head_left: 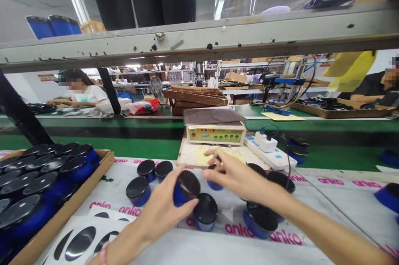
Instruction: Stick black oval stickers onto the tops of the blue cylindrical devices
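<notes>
My left hand (165, 198) is closed round a blue cup-like part with a glossy black top (188, 185), tilted and lifted over the work surface. My right hand (230, 169) is just to the right, its fingers bent and apart, with nothing visible held. Behind its thumb stands another blue part (215, 184), partly hidden; whether they touch I cannot tell. Close below the held part sits a similar blue-and-black part (205, 211). Three more stand left of my left hand, among them one nearer part (138, 191). Others lie under my right forearm, including a larger-looking part (261, 218).
A cardboard tray (107, 161) full of such parts stands left, beside sheets of black oval stickers (81, 242). Behind are a control box with lit buttons (215, 133), a power strip (271, 153) and a green conveyor belt (149, 132). A shelf beam (187, 38) crosses overhead. Co-workers sit beyond.
</notes>
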A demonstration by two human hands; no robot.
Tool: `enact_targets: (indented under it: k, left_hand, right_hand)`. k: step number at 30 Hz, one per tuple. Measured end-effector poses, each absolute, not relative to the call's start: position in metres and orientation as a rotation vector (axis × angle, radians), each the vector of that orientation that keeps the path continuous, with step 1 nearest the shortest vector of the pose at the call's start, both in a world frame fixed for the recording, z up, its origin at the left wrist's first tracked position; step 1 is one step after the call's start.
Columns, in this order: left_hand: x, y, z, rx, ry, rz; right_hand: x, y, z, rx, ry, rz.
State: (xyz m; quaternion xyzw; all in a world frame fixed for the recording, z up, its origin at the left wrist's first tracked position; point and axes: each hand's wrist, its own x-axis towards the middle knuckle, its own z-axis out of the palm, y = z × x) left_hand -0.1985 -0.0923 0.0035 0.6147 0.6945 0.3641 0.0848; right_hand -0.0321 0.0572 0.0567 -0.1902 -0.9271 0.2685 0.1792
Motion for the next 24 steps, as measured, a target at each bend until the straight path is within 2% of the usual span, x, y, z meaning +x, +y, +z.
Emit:
enact_targets:
  k: [5,8,11,14,19,24]
  left_hand:
    - [-0.232,-0.116,-0.024,1.927,2.320,0.739]
    - [-0.225,-0.113,-0.025,1.955,2.452,0.608]
    - [-0.199,-0.100,-0.015,1.979,2.194,0.625]
    - [-0.170,-0.082,-0.007,1.935,1.867,0.609]
    - [-0.142,-0.049,-0.007,1.968,1.719,0.698]
    - [-0.133,-0.028,-0.022,2.163,1.787,0.628]
  right_hand:
    - [-0.035,0.097,0.032,-0.570,-2.847,0.558]
    - [-0.044,0.100,0.015,-0.522,-2.948,0.523]
    - [-0.049,0.095,0.013,-0.491,-2.954,0.540]
    - [-0.042,0.094,0.026,-0.500,-2.886,0.603]
    - [0.030,0.125,0.077,-0.770,-2.451,0.632]
    - [0.142,0.188,0.108,-1.275,-1.869,0.362]
